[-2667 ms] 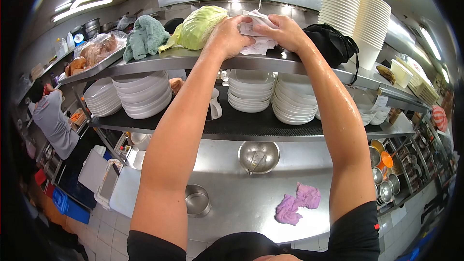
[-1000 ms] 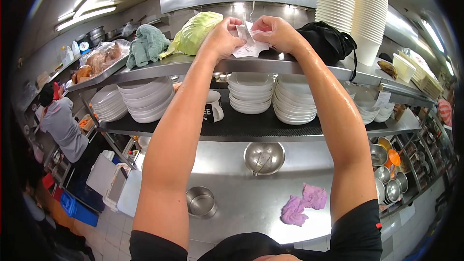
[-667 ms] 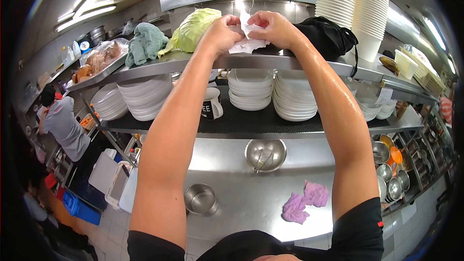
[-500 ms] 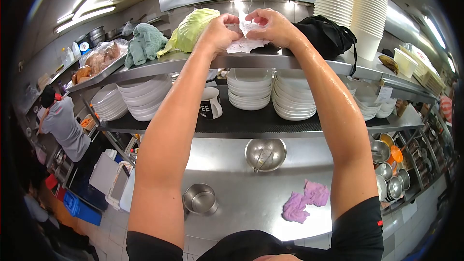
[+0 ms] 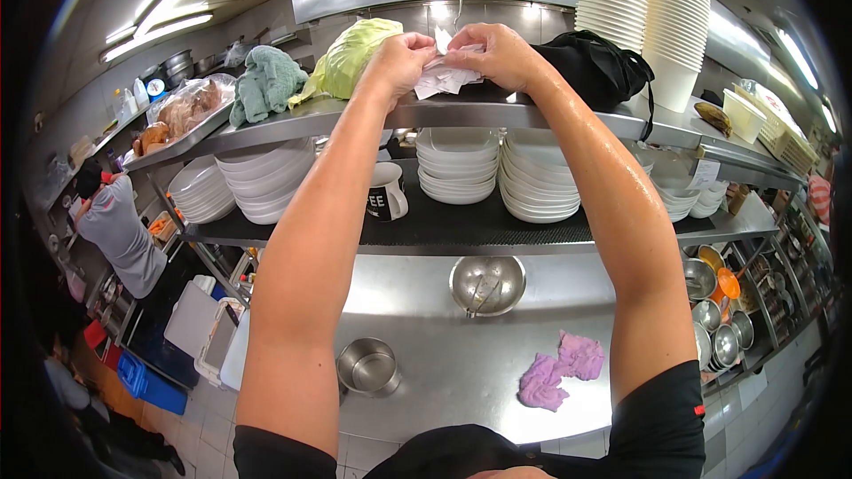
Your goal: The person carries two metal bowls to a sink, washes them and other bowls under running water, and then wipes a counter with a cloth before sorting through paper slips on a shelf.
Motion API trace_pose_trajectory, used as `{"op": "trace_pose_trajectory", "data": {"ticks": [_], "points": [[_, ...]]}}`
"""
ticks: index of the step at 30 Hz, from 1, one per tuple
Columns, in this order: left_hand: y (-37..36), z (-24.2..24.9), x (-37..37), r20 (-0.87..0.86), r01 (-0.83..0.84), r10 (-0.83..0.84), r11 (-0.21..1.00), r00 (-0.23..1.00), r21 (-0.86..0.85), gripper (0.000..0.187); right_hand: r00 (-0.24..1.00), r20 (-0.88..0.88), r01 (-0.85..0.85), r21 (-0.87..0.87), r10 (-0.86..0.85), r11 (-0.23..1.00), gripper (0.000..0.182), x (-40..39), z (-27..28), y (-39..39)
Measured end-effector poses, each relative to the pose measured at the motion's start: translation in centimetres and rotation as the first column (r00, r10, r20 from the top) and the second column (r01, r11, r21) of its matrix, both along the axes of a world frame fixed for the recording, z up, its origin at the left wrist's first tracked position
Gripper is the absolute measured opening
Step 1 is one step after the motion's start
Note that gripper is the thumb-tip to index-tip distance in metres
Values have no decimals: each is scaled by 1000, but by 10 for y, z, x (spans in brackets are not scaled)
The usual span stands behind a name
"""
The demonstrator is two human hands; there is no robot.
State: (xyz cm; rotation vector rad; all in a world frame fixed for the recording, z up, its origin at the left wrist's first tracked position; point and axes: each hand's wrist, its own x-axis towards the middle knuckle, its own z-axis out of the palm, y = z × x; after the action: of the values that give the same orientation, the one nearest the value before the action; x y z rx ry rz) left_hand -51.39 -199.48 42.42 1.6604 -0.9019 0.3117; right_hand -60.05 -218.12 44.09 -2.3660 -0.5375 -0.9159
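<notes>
Both hands are raised over the top steel shelf point(image 5: 328, 119). White crumpled papers point(image 5: 444, 80) lie between them. My left hand point(image 5: 404, 62) has its thumb and fingers pressed together on the left edge of the papers. My right hand point(image 5: 495, 55) pinches the papers from the right, its fingers curled. A small white piece stands up between the fingertips. A green cabbage point(image 5: 351, 58) sits just left of my left hand, and a black bag point(image 5: 595, 69) lies right of my right hand.
White bowls point(image 5: 457, 164) and a mug point(image 5: 386, 191) stand on the shelf below. Stacked white tubs point(image 5: 674, 27) rise at the right. A metal bowl point(image 5: 487, 286), steel pot point(image 5: 368, 366) and purple cloth point(image 5: 559, 372) are on the counter. A person point(image 5: 120, 226) stands at far left.
My hands have shifted slightly, and the right fingers have closed in on the papers. More of the papers now shows below the hands.
</notes>
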Motion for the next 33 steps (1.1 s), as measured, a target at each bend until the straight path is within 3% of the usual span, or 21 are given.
{"op": "trace_pose_trajectory", "data": {"ticks": [1, 5, 8, 10, 11, 13, 16, 20, 24, 27, 29, 33], "points": [[0, 0, 0, 2, -7, 7, 1000, 1000, 12, 18, 997, -75, -3, 91, 9, 996, 40, -1, 2, 1], [-1, 2, 5, -22, -39, 40, 998, 999, 51, 17, 1000, -18, 3, 56, -2, 998, 32, -5, 3, 3], [1, 5, -6, -76, 6, -5, 1000, 997, 9, 15, 996, -93, 5, 105, 4, 994, 27, -5, 5, 2], [-1, 3, 1, -32, -27, 28, 998, 999, 53, 14, 995, 82, 42, 94, -50, 995, 23, 3, 2, -2], [-1, 1, 4, 12, -59, 58, 993, 998, 99, 13, 996, 81, 41, 92, -48, 995, 23, 7, 0, -2], [-1, 2, 1, 25, -89, 86, 990, 996, 109, 13, 933, 357, 22, 94, -54, 995, 22, 12, 0, 0], [0, 0, -1, 57, -136, 130, 983, 990, 121, 14, 877, 436, 168, 115, -202, 979, 20, 3, 3, 6], [2, 0, -4, 90, -162, 151, 979, 984, 127, 15, 861, 451, 220, 86, -234, 972, 19, -7, 3, 14], [4, 0, -7, 79, -147, 139, 983, 987, 108, 14, 872, 452, 229, -35, -189, 973, 32, -12, -1, 19], [7, 0, -11, 99, -62, 59, 998, 993, 24, 14, 885, 438, 222, -102, -157, 970, 40, -11, -2, 18], [12, 4, -29, -23, 32, -32, 999, 999, -6, 16, 902, 400, 231, -132, -162, 964, 42, -12, -1, 20], [10, 1, -3, -55, 135, -132, 989, 990, 60, 20, 916, 339, 268, -124, -213, 955, 35, -13, 1, 20]]}}
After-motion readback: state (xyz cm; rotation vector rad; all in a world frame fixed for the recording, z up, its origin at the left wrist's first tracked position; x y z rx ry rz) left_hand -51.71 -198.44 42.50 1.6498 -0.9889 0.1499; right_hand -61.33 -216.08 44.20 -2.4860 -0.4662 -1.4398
